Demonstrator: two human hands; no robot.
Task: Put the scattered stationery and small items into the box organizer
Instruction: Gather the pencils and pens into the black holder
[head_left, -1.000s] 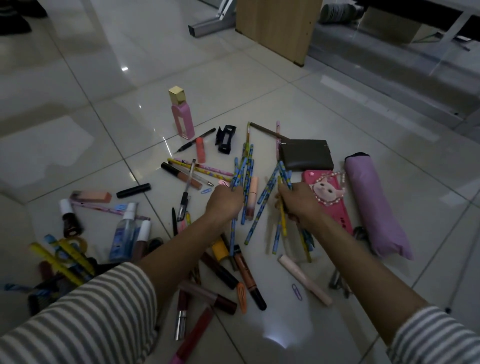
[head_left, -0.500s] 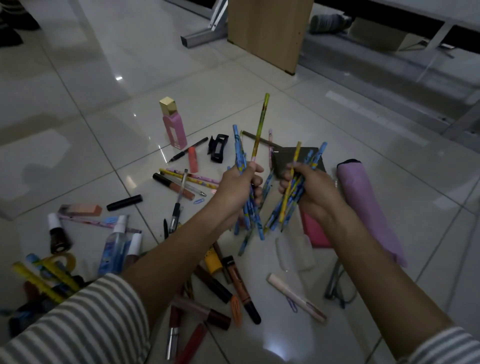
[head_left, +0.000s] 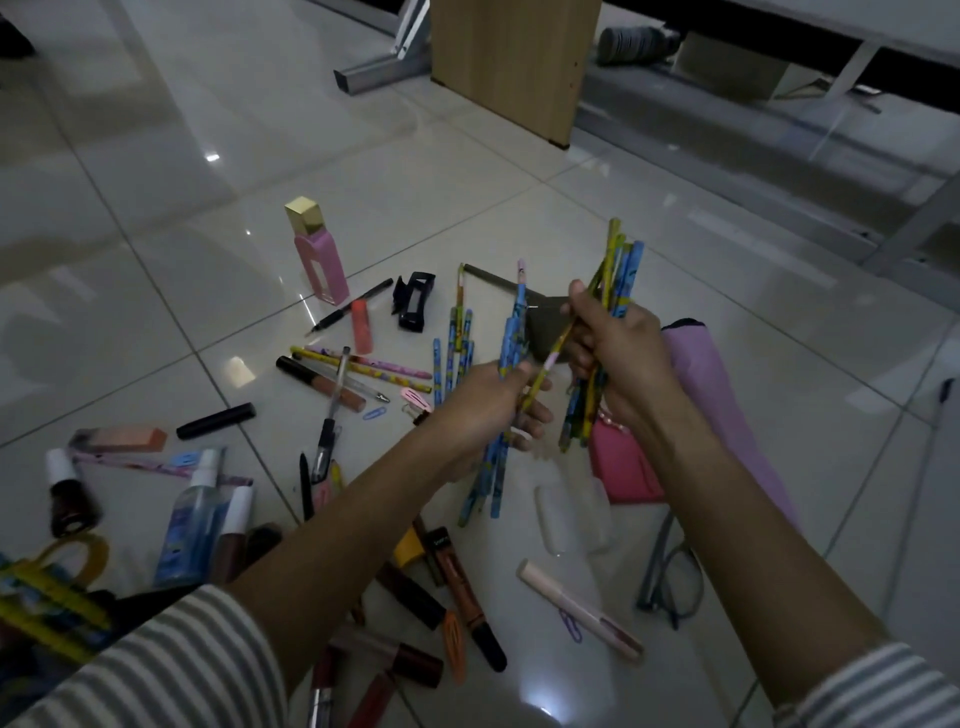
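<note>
Compared with half a second back, the hands sit much the same over the tile floor (head_left: 519, 171), with the pink umbrella (head_left: 727, 405) and pink pouch (head_left: 623, 467) behind the right hand (head_left: 623, 353). Its fingers are curled tight round a bunch of pencils (head_left: 618, 270), tips fanning upward. The left hand (head_left: 483, 410) has its fingers wrapped closed round some blue pencils (head_left: 493, 467), and that tall yellow-green one no longer pokes up from it. Now one yellow pencil (head_left: 545, 366) slants between both fists. Loose pencils (head_left: 457, 348) lie on the tiles.
</note>
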